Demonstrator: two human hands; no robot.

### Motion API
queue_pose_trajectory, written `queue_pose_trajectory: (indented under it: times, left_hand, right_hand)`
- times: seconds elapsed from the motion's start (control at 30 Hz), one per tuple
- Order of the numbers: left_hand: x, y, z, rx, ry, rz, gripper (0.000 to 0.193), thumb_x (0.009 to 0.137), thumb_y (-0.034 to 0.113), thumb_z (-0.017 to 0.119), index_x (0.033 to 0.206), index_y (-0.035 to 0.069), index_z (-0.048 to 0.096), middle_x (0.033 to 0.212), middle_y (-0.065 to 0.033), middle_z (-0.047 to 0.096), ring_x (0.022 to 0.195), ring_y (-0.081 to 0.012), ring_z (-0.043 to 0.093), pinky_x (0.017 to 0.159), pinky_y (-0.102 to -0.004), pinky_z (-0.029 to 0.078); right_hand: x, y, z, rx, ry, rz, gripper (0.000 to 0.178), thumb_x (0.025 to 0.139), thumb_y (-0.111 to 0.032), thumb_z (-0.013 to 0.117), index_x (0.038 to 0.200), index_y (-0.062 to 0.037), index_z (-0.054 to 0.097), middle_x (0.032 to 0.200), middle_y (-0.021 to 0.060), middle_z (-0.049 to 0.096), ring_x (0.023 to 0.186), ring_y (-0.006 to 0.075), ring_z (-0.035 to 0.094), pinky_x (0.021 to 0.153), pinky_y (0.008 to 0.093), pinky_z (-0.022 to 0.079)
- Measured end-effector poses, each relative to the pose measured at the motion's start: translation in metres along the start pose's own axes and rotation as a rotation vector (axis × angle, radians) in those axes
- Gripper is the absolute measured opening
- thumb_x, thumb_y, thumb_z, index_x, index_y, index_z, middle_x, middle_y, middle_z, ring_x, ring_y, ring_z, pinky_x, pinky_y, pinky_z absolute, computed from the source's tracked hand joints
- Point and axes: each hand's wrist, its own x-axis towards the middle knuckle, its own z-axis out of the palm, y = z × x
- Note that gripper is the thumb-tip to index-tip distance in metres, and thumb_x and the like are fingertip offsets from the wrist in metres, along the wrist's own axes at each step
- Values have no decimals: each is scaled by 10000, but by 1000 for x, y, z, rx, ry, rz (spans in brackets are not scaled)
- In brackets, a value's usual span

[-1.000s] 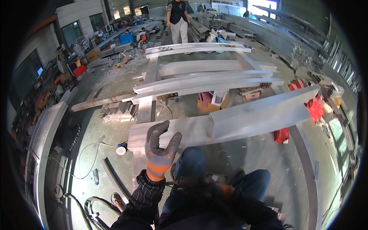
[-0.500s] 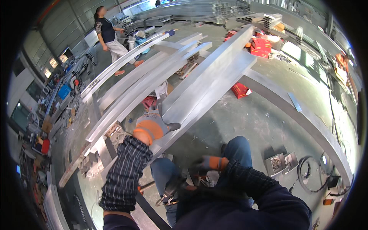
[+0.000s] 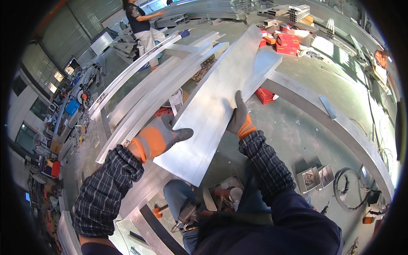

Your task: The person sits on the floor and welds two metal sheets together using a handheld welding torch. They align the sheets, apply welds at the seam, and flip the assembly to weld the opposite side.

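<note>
A long, wide silver metal profile [image 3: 212,106] is tilted up between my hands, its near end above my knees. My left hand [image 3: 158,137], in a grey and orange glove, grips its left edge near that end, thumb on the broad face. Farther along, my right hand [image 3: 241,118], gloved alike, is closed on the right edge with its thumb on top; its other fingers are hidden underneath. Another flat metal length [image 3: 265,66] shows beneath it at the far right. Left of it, several more silver profiles [image 3: 144,106] rest side by side on the metal frame.
A curved-looking metal beam [image 3: 314,104] runs to the right. Red boxes [image 3: 287,43] stand beyond it. A power tool [image 3: 187,216] lies by my left leg, a bin of tools [image 3: 231,187] between my legs. Small metal boxes [image 3: 309,179] sit at right. A person [image 3: 142,29] stands far left.
My right hand has come up from my lap and gripped the profile's right edge. The profile has tilted and turned, my left hand has shifted left, and the person has moved right.
</note>
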Motion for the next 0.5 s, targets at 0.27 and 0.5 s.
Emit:
queue_pose_trajectory:
  times: [0.27, 0.5]
  left_hand:
    - [-35, -59, 20, -287, -141, -28, 673, 890, 480, 803, 1255, -67, 663, 1111, -186, 734, 988, -253, 709, 881, -371, 561]
    - [-57, -159, 65, -946, -400, -62, 569, 926, 172, 830, 1401, -9, 575, 1243, -80, 699, 1095, -137, 668, 1013, -301, 541]
  right_hand:
    - [-30, 48, 14, -115, 269, -78, 670, 965, -406, 739, 1384, 81, 551, 1282, 217, 676, 1129, 312, 696, 952, 413, 602]
    - [-77, 88, 43, -336, 491, -228, 651, 864, -341, 862, 1291, 86, 619, 1145, 171, 721, 1009, 266, 720, 847, 382, 608]
